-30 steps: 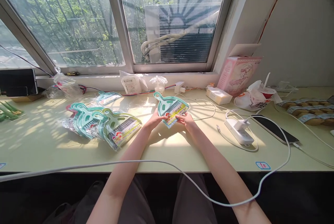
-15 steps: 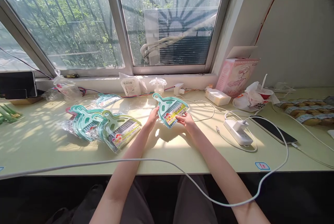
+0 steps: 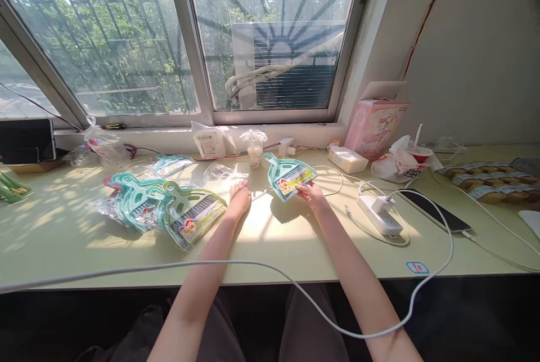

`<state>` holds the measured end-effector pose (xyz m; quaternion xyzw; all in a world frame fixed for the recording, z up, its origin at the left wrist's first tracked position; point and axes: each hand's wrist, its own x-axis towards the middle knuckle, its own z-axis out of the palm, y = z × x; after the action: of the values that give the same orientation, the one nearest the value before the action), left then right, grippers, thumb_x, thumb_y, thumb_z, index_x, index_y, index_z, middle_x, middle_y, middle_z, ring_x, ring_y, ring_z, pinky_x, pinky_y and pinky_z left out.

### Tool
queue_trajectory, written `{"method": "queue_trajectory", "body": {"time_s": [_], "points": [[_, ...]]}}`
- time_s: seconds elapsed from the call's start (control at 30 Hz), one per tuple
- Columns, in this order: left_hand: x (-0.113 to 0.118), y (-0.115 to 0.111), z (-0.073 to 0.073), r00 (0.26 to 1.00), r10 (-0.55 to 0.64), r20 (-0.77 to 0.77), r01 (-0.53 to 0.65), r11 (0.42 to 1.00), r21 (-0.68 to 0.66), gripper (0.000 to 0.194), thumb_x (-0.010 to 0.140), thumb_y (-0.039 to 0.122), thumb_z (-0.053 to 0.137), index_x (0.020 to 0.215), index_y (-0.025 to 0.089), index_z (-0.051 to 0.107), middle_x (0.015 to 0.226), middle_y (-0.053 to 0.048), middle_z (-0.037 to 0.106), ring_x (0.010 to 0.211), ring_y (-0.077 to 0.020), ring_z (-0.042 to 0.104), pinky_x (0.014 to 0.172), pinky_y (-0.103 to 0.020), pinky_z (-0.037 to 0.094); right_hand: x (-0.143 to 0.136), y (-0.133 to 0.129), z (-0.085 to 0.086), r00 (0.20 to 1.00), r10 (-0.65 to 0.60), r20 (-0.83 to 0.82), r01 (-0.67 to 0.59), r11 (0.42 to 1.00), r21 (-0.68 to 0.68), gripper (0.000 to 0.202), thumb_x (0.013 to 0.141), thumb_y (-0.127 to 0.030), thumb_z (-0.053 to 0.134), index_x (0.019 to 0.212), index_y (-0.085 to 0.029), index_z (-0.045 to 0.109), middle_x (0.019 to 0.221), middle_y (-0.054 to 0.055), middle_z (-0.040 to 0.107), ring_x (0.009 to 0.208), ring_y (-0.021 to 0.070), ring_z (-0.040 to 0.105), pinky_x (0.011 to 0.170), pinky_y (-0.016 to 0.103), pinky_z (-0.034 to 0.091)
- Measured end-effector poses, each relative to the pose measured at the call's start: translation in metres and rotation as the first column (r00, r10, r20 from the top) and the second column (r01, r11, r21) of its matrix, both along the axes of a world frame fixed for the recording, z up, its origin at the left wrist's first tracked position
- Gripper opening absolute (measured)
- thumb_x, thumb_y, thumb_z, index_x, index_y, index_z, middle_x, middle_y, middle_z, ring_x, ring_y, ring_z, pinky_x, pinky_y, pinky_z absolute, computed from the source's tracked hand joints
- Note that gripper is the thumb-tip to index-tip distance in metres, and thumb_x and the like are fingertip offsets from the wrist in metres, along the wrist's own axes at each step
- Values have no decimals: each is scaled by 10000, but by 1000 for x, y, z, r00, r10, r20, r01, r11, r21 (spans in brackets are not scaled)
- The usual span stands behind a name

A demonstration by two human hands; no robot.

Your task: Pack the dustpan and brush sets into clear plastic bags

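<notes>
A teal dustpan and brush set (image 3: 289,175) with a yellow label is held up over the table by my right hand (image 3: 312,194), its fingers pinching the lower right corner. My left hand (image 3: 240,197) has come off the set and is near a crumpled clear plastic bag (image 3: 225,173); its fingers reach forward, and whether they touch the bag is hard to tell. To the left lies a pile of wrapped sets, with a green one (image 3: 194,213) in front and teal ones (image 3: 137,204) behind. Another teal set (image 3: 172,165) lies further back.
A lidded cup (image 3: 255,153) stands by the window sill. At the right are a tissue pack (image 3: 347,159), a pink box (image 3: 377,125), a power strip (image 3: 379,217) and a black phone (image 3: 439,210). A white cable (image 3: 270,263) crosses the foreground.
My left hand has let go of the teal set and moved left and down to the table. My right hand has shifted the set slightly right.
</notes>
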<state>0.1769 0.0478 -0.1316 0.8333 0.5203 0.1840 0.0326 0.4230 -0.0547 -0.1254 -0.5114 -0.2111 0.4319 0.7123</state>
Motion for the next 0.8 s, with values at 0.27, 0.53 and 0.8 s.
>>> {"method": "queue_trajectory", "body": {"time_s": [0.27, 0.53, 0.8], "points": [[1, -4, 8, 974, 32, -225, -33, 999, -1, 385, 1007, 85, 422, 1236, 72, 731, 1096, -236, 762, 1072, -330, 729, 1021, -420, 449, 13, -1, 0, 999, -45, -23, 44, 998, -53, 362, 673, 18, 820, 922, -198, 671, 960, 71, 827, 1047, 285, 814, 952, 405, 694], [-1, -7, 23, 976, 40, -212, -18, 994, 103, 433, 971, 31, 380, 1002, 145, 797, 1125, -196, 734, 1229, -348, 587, 1092, -478, 370, 25, 6, -5, 999, 0, -54, -1, 1000, -21, 457, 624, 29, 849, 970, -200, 658, 885, 47, 824, 917, 272, 835, 819, 349, 727], [-7, -9, 31, 985, 170, -38, -161, 973, 167, 319, 955, 120, 475, 1000, 146, 790, 1243, -235, 666, 1298, -415, 527, 1104, -568, 381, 16, -2, -5, 998, 59, 30, -59, 998, 11, 411, 631, -9, 846, 944, -216, 679, 890, 55, 828, 887, 289, 829, 853, 423, 722]]}}
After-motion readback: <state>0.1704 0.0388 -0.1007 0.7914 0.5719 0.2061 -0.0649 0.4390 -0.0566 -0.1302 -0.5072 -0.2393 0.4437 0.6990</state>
